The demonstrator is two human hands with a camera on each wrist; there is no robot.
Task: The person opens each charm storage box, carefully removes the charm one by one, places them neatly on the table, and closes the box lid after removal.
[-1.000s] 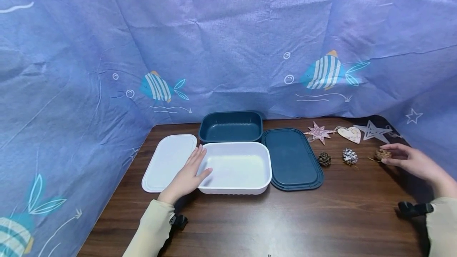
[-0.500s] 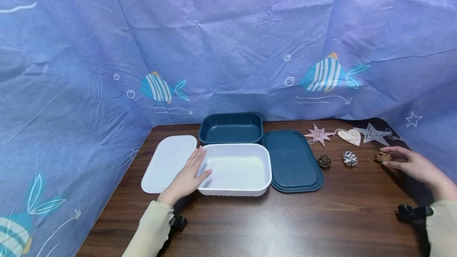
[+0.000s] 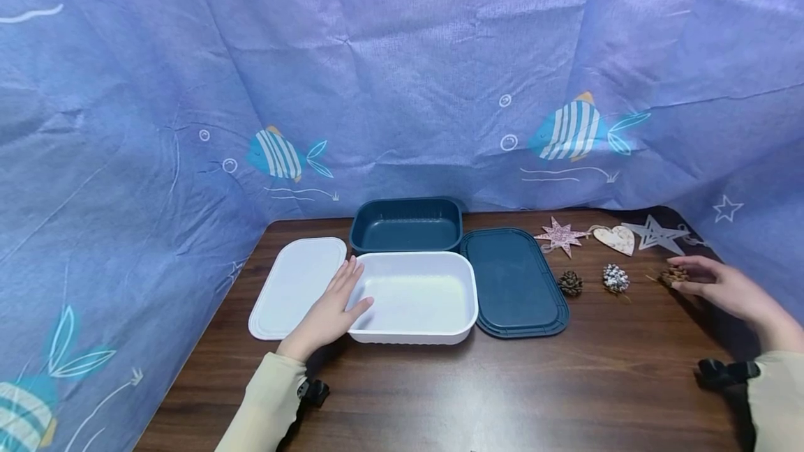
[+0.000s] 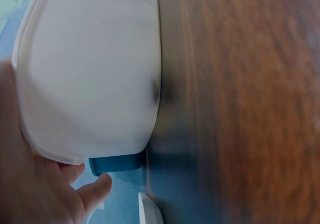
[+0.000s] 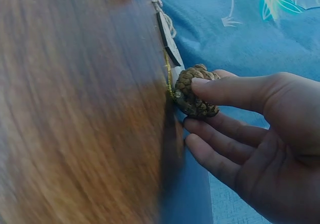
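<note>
At the far right of the table, my right hand pinches a brown pine cone between thumb and fingers. The right wrist view shows the thumb on one face of the pine cone, with a thin gold cord trailing from it. My left hand rests at the left rim of a white rectangular box, fingers straight and thumb spread over the inside. In the left wrist view the side wall of the white box hides part of that hand.
A dark blue box stands behind the white one. A white lid lies left, a dark blue lid right. Beyond are a dark pine cone, a white-tipped pine cone, a pink star, a heart and a silver star.
The brown pine cone has turned slightly in my right fingers. My left hand has stayed in place at the white box.
</note>
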